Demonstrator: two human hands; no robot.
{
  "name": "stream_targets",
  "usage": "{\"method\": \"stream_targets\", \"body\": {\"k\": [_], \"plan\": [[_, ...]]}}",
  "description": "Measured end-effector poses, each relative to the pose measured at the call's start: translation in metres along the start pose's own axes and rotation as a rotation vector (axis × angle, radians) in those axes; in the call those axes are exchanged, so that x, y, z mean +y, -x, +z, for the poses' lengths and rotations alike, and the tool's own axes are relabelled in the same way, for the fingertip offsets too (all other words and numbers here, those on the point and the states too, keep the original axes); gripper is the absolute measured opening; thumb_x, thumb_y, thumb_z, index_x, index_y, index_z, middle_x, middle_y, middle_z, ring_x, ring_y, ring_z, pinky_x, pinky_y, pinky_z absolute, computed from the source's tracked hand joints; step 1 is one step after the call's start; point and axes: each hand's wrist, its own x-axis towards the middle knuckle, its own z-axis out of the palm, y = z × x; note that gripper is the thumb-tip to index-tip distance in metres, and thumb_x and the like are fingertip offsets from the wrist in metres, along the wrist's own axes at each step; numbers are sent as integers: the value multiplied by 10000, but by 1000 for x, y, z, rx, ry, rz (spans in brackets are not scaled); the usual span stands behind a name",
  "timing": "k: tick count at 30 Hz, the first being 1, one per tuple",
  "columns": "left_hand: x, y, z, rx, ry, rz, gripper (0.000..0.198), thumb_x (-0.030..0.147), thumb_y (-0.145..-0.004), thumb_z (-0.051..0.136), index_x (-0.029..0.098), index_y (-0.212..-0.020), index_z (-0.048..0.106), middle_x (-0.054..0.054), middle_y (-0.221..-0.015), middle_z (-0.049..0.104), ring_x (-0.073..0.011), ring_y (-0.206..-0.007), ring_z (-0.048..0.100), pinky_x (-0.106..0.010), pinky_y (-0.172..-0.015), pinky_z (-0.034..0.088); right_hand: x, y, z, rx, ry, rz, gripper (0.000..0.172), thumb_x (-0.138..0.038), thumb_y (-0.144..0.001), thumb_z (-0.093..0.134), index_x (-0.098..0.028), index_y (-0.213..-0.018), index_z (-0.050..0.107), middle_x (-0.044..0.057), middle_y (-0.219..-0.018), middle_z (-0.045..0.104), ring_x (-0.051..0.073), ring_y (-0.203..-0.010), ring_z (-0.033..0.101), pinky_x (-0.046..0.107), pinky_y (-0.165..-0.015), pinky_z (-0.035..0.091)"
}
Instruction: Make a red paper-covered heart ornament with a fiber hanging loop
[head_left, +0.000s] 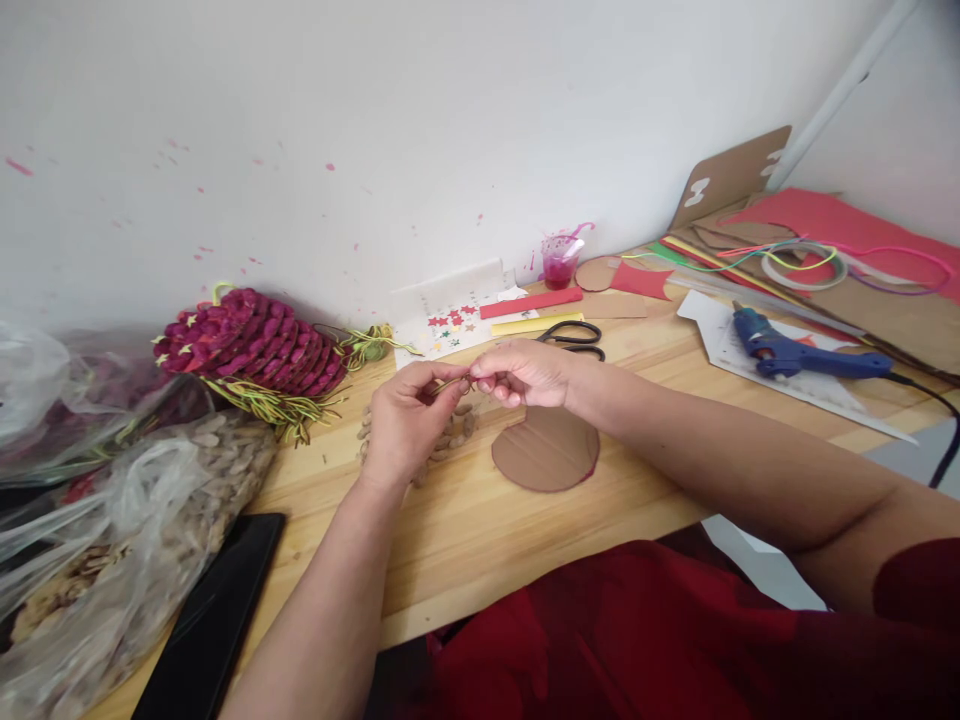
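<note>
My left hand (409, 420) and my right hand (525, 372) meet above the wooden table (465, 530), both pinched on a thin greenish strand (454, 383) stretched between their fingertips. Under my left hand lies a small pile of tan seeds (456, 432). A round brown cardboard disc (546, 450) with a red edge lies flat just below my right hand. Left of my hands sits a magenta woven craft piece (251, 345) with yellow-green strands trailing from it.
Plastic bags of seeds (150, 510) and a black tablet (214, 620) fill the left front. Behind my hands lie a star sticker sheet (450, 322), red and yellow strips, black scissors (574, 335) and a pink cup (559, 262). A blue glue gun (802, 355), cords and red sheets lie right.
</note>
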Motion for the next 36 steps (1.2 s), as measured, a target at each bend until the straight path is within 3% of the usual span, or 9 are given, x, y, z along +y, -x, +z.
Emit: {"method": "stream_targets", "body": {"k": [6,10,16,22,26,29,32,36], "plan": [[4,1,-1,49,-103,76,117,259,-785,699,187,-855,759,-40,-845,721,-139,-713,613,-251,-658,464,2,0,6,54,6,-36,131,-79,-733,615,-119,-609,616,-35,-525,526,38,-404,412,147,-333,263],[5,2,-1,60,-80,31,103,257,-775,693,194,-832,751,-22,-809,722,-135,-665,587,-249,-618,446,2,1,9,58,-16,-26,126,-88,-743,630,-120,-622,627,-30,-538,544,38,-403,419,153,-332,259],[5,2,-1,58,0,-77,118,289,-771,699,201,-831,750,19,-639,644,-108,-513,456,-236,-494,326,3,3,11,46,41,-73,142,-104,-762,640,-125,-624,616,-31,-536,551,45,-402,452,158,-329,285],[6,1,-2,64,-8,-145,160,317,-753,733,186,-841,758,3,-684,689,-114,-543,511,-230,-509,354,6,4,9,125,259,-242,100,-137,-784,681,-148,-711,614,-23,-589,609,68,-460,547,161,-374,395],[1,-1,-2,47,143,-207,184,319,-749,756,179,-868,750,-26,-808,754,-130,-671,627,-223,-613,448,8,6,11,170,432,-371,87,-196,-825,682,-161,-804,605,-11,-680,642,80,-497,590,187,-439,469],[-3,-3,-3,35,238,-261,198,322,-741,767,174,-871,743,-45,-855,771,-145,-750,676,-226,-667,480,12,6,10,174,559,-552,105,-228,-845,668,-169,-926,634,-11,-712,657,98,-570,623,214,-550,500],[-4,-4,-3,20,249,-307,222,341,-730,765,175,-875,741,-47,-851,772,-145,-710,672,-225,-613,468,15,4,8,176,643,-716,138,-231,-855,650,-182,-984,657,-5,-753,676,114,-670,641,228,-635,486],[-3,-5,-4,13,262,-338,253,359,-697,778,178,-870,744,-23,-785,749,-101,-563,581,-211,-499,390,17,3,6,186,733,-803,53,-216,-860,632,-183,-897,651,0,-787,672,117,-709,625,237,-680,464]]}}
